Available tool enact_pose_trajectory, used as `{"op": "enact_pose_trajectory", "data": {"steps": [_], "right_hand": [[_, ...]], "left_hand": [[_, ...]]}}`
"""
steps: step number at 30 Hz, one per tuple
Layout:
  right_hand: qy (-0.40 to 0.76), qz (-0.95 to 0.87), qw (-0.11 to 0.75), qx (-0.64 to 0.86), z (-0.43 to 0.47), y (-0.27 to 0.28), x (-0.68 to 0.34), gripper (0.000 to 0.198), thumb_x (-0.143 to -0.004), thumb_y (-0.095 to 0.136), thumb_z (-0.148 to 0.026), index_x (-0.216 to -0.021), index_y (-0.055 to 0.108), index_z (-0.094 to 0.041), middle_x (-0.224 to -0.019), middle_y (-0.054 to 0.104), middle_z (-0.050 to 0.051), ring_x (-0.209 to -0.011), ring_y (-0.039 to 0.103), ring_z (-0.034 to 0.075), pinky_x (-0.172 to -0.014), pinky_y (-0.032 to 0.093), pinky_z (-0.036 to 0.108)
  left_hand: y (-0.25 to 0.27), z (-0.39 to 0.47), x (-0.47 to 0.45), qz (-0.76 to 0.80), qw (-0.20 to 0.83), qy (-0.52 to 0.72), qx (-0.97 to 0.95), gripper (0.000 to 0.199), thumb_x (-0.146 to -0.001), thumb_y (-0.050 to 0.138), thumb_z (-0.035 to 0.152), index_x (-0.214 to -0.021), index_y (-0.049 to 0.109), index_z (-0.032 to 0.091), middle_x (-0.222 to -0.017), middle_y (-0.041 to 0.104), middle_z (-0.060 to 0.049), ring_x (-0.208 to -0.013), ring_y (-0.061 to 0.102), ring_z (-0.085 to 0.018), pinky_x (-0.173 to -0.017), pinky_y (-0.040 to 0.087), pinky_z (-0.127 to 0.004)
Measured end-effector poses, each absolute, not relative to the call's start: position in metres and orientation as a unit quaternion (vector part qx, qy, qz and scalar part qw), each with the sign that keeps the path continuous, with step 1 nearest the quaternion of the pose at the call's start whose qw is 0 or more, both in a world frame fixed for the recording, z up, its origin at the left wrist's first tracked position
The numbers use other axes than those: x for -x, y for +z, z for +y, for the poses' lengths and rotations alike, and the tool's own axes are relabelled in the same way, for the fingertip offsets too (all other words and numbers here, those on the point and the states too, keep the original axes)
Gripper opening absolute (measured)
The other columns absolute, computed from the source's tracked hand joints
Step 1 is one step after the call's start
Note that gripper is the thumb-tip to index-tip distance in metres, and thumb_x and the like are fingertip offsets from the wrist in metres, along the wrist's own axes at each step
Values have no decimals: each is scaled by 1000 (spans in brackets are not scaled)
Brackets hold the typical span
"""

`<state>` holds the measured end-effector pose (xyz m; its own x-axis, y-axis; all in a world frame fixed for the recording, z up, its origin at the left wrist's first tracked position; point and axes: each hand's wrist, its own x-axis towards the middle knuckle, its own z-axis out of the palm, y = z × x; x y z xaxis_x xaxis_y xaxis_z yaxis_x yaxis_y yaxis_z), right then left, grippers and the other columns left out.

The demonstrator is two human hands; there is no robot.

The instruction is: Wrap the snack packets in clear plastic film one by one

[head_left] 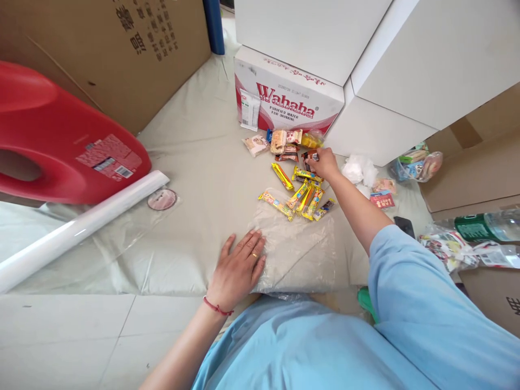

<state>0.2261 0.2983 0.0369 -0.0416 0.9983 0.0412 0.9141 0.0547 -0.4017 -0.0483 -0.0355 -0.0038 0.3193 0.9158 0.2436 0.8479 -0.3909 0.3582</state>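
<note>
My left hand lies flat with its fingers stretched out, on the cloth at the edge of a clear plastic bag. Farther off, my right hand pinches a small brown snack packet, its fingertips partly hidden. Just nearer lie several yellow-wrapped snack sticks in a loose pile, with a dark-ended one at its right. Behind the pile are a brown packet, a round wrapped cracker, a pale packet and a yellow-wrapped snack.
A Wahaha water carton stands at the back beneath white boxes, a white packet leaning on it. To the left are a red jug and a white roll. A plastic bottle and crumpled tissue lie right.
</note>
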Motion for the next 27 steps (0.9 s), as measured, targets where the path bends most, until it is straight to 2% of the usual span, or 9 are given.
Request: {"op": "enact_pose_trajectory", "data": {"steps": [4, 9, 11, 13, 17, 19, 22, 24, 27], "right_hand": [[90, -758, 178, 621, 264, 55, -234, 33, -89, 65, -34, -117, 67, -17, -123, 53, 14, -111, 58, 29, -103, 50, 45], [69, -830, 230, 503, 180, 114, -246, 40, -98, 56, -50, -123, 63, -20, -129, 50, 16, -119, 55, 32, -100, 52, 51], [110, -880, 182, 424, 136, 133, -239, 35, -98, 57, -52, -116, 67, -23, -126, 53, 15, -118, 56, 32, -99, 52, 49], [148, -921, 94, 347, 96, 137, -226, 28, -101, 55, -47, -110, 69, -24, -124, 58, 15, -115, 58, 30, -99, 52, 46], [140, -951, -32, 273, 51, 108, -202, 31, -108, 42, -34, -111, 71, -24, -121, 65, 12, -112, 60, 27, -98, 49, 45], [142, -963, -43, 225, 43, 94, -199, 26, -107, 47, -29, -111, 72, -24, -121, 66, 11, -120, 58, 27, -107, 44, 49], [200, -964, -14, 175, 39, 93, -204, 19, -103, 56, -28, -114, 71, -23, -128, 66, 12, -137, 48, 28, -117, 35, 52], [272, -944, -1, 188, 42, 101, -211, 24, -106, 51, -33, -117, 69, -21, -123, 68, 13, -128, 55, 26, -110, 42, 47], [369, -895, 9, 250, 56, 109, -215, 39, -111, 33, -42, -111, 65, -19, -101, 69, 9, -94, 63, 22, -87, 51, 37]], "left_hand": [[-3, -35, 47, 549, 86, 195, -808, 47, -105, 44, 33, -150, 55, 25, -156, 56, -10, -146, 52, -27, -127, 24, -54], [-1, -36, 45, 569, 91, 185, -796, 48, -105, 43, 36, -150, 55, 22, -159, 51, -11, -149, 48, -29, -127, 21, -56], [-1, -38, 43, 579, 91, 185, -789, 49, -106, 42, 36, -151, 54, 22, -160, 50, -12, -149, 47, -29, -128, 18, -58], [-1, -42, 40, 591, 89, 189, -779, 50, -106, 41, 34, -154, 51, 22, -161, 49, -12, -149, 47, -30, -128, 16, -60], [-1, -53, 33, 611, 86, 191, -764, 54, -105, 39, 31, -159, 43, 22, -162, 46, -14, -150, 45, -30, -127, 15, -62], [-2, -58, 31, 614, 84, 188, -762, 55, -106, 39, 31, -160, 41, 22, -163, 46, -14, -151, 45, -30, -128, 15, -62], [-3, -61, 30, 614, 85, 190, -762, 56, -106, 39, 31, -161, 39, 23, -162, 46, -13, -150, 45, -30, -128, 14, -61], [-3, -61, 30, 613, 86, 194, -761, 57, -105, 40, 31, -162, 38, 25, -162, 47, -13, -150, 46, -31, -128, 14, -61], [-3, -60, 30, 613, 84, 199, -760, 57, -105, 40, 31, -162, 39, 25, -162, 47, -13, -150, 46, -30, -128, 13, -61]]}}
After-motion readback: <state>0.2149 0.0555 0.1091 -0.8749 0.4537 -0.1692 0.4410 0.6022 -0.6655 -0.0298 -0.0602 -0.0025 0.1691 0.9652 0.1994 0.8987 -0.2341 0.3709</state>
